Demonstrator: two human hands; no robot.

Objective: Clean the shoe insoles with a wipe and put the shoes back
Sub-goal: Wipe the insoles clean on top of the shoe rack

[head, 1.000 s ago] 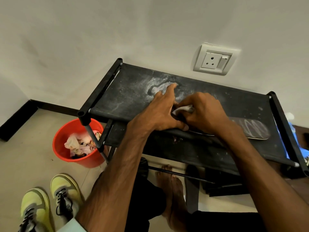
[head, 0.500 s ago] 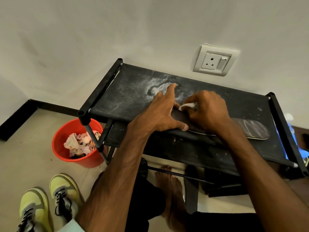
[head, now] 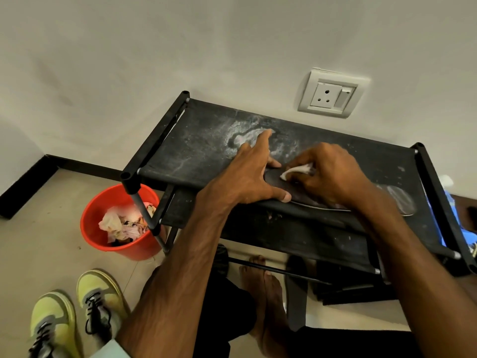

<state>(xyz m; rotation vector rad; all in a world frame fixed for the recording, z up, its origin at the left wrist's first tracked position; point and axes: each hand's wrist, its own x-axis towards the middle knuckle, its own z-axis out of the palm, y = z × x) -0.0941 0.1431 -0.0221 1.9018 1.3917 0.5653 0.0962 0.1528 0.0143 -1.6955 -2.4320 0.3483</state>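
The dark flat insole (head: 397,200) lies on the black fabric-topped shoe rack (head: 201,151), long axis nine to four o'clock, with the straight-fingered left hand (head: 247,177) pinning its nine-o'clock end and the right hand (head: 333,174) pinching a crumpled white wipe (head: 296,170) onto it.

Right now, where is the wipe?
Head view, right of centre: the wipe is pinched in the right hand against the black insole on the shoe rack's top shelf, beside the left hand.

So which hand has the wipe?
The right hand grips the white wipe against the insole; the left hand lies flat, fingers straight.
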